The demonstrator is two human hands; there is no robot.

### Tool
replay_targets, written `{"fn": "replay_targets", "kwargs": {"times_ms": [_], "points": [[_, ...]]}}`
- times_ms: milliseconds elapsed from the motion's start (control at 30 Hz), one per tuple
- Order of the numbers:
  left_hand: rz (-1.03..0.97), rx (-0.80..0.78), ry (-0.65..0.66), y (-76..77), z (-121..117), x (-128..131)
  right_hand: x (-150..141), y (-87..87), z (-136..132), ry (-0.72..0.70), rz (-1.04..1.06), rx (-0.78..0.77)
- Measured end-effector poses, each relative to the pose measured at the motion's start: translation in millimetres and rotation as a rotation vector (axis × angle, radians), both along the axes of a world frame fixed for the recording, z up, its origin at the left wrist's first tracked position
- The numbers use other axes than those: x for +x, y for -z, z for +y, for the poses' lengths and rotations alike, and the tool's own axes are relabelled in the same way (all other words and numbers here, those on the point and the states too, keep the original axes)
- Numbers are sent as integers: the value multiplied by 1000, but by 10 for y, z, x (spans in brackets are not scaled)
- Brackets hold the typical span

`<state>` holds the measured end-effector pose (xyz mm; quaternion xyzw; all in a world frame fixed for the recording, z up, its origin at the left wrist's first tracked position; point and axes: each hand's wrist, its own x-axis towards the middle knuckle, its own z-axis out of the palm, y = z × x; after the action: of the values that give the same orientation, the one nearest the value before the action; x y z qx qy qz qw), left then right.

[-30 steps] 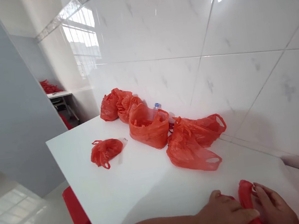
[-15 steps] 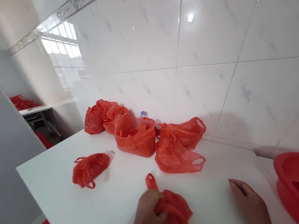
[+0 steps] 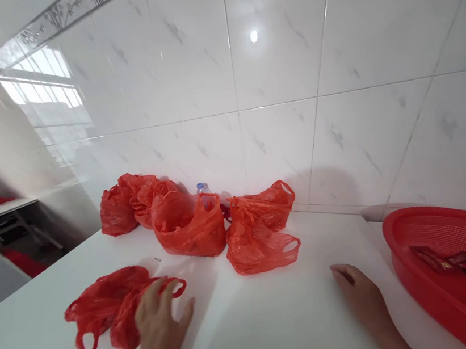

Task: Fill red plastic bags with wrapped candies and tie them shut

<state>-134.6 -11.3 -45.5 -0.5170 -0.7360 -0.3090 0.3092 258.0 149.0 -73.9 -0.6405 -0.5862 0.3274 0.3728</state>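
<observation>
My left hand [image 3: 160,324] is at the near left of the white table [image 3: 252,321], thumb and fingers spread. Its fingertips are against or just over a small red plastic bag [image 3: 126,324], and I cannot make out whether they touch it. Pressed up beside that bag lies another crumpled red plastic bag [image 3: 97,300] with a loop handle toward me. My right hand [image 3: 363,300] rests on the table at the right, fingers curled and thumb near the forefinger, with nothing visible in it.
Along the tiled wall stand several filled red bags, among them an open-topped bag [image 3: 194,237] and a bag with its handle splayed [image 3: 260,248]. A blue-capped bottle [image 3: 200,188] is behind them. A red plastic basket [image 3: 427,280] holding red packets [image 3: 463,263] is at the right.
My left hand has carried the small red bag leftward beside the other one and opened. My right hand stays curled on the table. The view has turned right.
</observation>
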Motion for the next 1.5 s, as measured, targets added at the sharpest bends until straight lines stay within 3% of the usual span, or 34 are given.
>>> {"fn": "replay_targets", "kwargs": {"times_ms": [133,267,467,633,800,900,967,1233,1367,1433,1500], "points": [[-62,-195,386,86,263,401,34,43,22,-13,-22,-5],[-182,-276,563,91,693,835,80,109,87,-30,-63,-12],[-451,-203,385,241,1241,1268,5,180,83,-74,-113,128],[-475,-169,514,340,1228,1197,-312,136,-93,-126,-285,520],[-527,-152,634,256,1120,1191,-612,-31,-345,-262,-404,811],[-547,-174,698,219,1083,1277,-683,-120,-466,-325,-440,898],[-515,-176,741,222,1075,1325,-692,-137,-504,-334,-436,860],[-398,-234,949,211,1032,1326,-627,-15,-390,-290,-413,409],[-593,-219,794,203,999,1351,-621,-38,-390,-345,-453,313],[-613,-146,693,204,1025,1363,-631,-64,-413,-375,-469,307],[-598,-142,677,206,1074,1364,-645,-88,-440,-408,-466,321]]}}
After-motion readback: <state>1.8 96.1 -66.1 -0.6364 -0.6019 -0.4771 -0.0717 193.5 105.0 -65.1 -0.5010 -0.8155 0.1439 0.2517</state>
